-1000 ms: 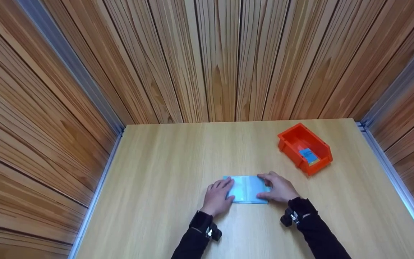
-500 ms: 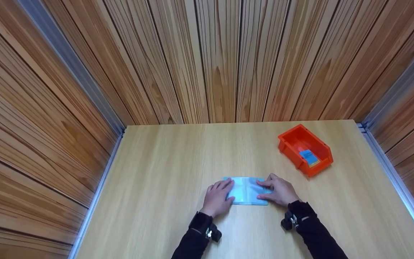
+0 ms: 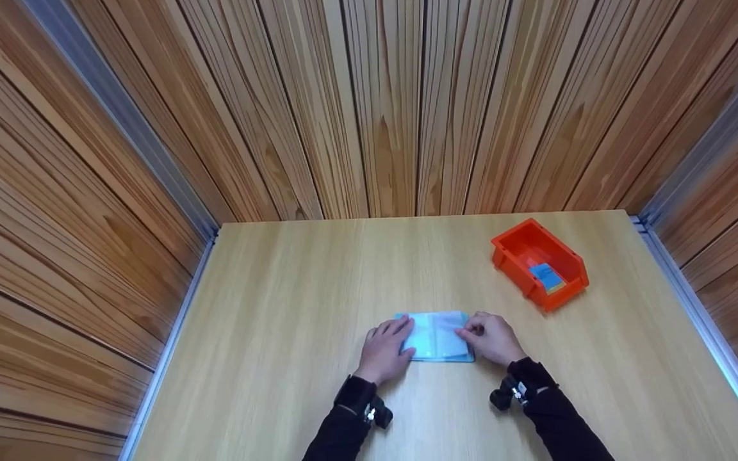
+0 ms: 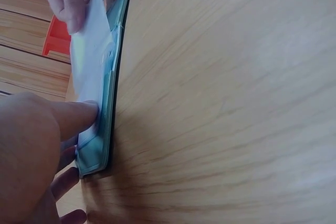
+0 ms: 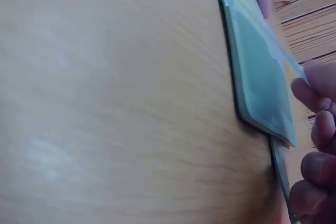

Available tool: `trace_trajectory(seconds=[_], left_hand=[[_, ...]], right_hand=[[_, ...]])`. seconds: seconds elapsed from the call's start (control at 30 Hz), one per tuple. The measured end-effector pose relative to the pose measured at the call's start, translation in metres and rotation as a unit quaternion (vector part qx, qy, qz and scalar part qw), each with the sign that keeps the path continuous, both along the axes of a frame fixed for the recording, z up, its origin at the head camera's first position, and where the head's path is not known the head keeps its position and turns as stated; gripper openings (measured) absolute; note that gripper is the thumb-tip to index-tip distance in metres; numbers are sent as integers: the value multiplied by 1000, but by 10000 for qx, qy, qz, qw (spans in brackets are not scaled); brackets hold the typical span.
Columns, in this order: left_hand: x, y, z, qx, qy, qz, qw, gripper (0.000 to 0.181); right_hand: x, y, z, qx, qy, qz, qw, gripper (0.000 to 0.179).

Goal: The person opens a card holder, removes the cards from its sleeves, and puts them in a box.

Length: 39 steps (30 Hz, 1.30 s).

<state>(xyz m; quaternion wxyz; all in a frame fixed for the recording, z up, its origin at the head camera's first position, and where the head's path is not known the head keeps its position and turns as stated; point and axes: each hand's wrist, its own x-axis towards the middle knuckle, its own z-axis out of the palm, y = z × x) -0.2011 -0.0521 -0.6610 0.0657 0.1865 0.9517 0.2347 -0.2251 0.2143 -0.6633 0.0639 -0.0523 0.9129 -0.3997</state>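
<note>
A light-blue booklet (image 3: 434, 352) with thin, see-through plastic-looking pages lies open on the table, close to the person. On its left half rests my left hand (image 3: 385, 353), fingers spread and the thumb (image 4: 79, 116) pressing the page. My right hand (image 3: 496, 338) pinches the right edge of one translucent page (image 5: 268, 30) between thumb and forefinger. That page is lifted at a slant above the green-blue page (image 5: 260, 72) beneath it. The other right fingers curl below the pinch.
An orange bin (image 3: 510, 256) stands angled at the right rear of the table (image 3: 305, 275). Inside it lies a small blue card (image 3: 545, 275) with a yellowish edge. Wood-panelled walls (image 3: 394, 115) and metal rails close in the back and sides.
My right fingers have closed from a wide spread over the booklet's right edge into a pinch, and the page's right edge has come up. The left hand stays in place.
</note>
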Motion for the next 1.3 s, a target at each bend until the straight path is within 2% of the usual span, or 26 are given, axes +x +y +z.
trace_trajectory(seconds=[0.13,0.3,0.4,0.57,0.67,0.87,1.0,1.13,1.3], left_hand=[[0,0,0,35,-75,19,10000,59],[-1,-1,-1,2,-64,18,10000,59],[-1,-2,-2,59,-1,8,10000,58],[-1,-4,-5,411,403,94,9983,53],[-2,-7,-5,732,599,241,9952,51],[-6,-9,-2,958,606,409,9927,50],[-3,-8,-6,765,706,234,9943,52],[1,-8,-12,267,920,-49,9954,54],[2,-6,-16,-161,973,-69,9951,54]], right_hand=[[-1,0,1,-60,-322,-130,9994,21],[-1,-1,3,-97,-390,-157,9991,22],[-1,-4,6,-311,-412,-179,9985,19],[0,-13,11,-715,-232,314,9967,23],[1,-20,12,-735,-128,642,9951,28],[5,-34,11,-620,-240,950,9933,29],[9,-39,9,-379,-161,1201,9919,29],[12,-40,6,-127,-18,1324,9911,26],[14,-40,6,-23,0,1303,9915,24]])
